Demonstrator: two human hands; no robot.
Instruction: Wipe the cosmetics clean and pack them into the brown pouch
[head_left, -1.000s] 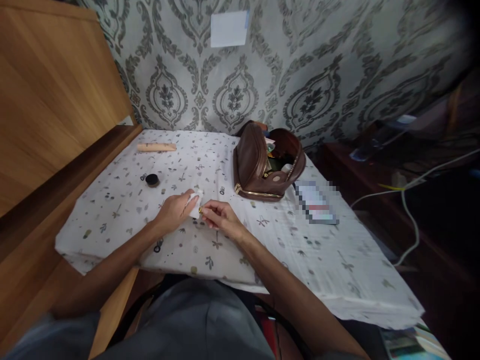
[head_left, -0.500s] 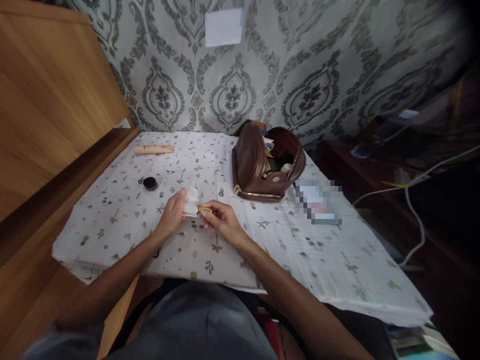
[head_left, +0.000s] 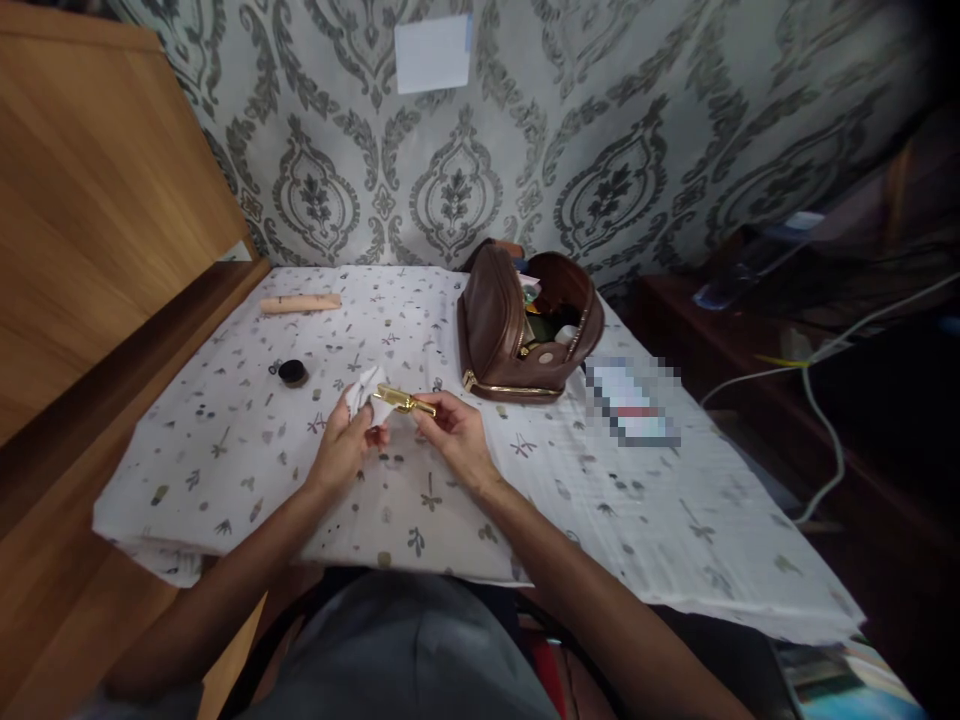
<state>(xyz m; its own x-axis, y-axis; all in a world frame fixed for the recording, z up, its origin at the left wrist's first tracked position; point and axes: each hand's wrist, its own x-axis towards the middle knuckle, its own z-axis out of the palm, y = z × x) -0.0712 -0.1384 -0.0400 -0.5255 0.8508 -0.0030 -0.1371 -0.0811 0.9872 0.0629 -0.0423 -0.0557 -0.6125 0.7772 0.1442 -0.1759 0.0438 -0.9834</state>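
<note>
At the near side, the person's grey garment [head_left: 397, 640] comes up to the edge of a counter [head_left: 615, 545] spread with a white cloth [head_left: 247, 445] printed with small grey-green plants, its corner hanging down at the left. Just in from this edge are both hands. The left hand [head_left: 339, 440] has its fingers curled around a crumpled white tissue [head_left: 366, 385]; the right hand [head_left: 456, 435] pinches the slim right end of a gold-coloured implement [head_left: 396, 397]. That piece is shiny and narrow, broader at its left end, which meets the tissue; finer details are too small to tell. Farther in, a black-lidded pot [head_left: 292, 373] stands at the left and a blurred-out flat device [head_left: 634, 405] lies at the right. Beyond are an open brown bag [head_left: 491, 325] and, far left, a beige tube [head_left: 300, 303]. A wooden panel [head_left: 97, 160] flanks the left; damask wallpaper [head_left: 457, 185] closes the far side, bearing white paper [head_left: 433, 55].
</note>
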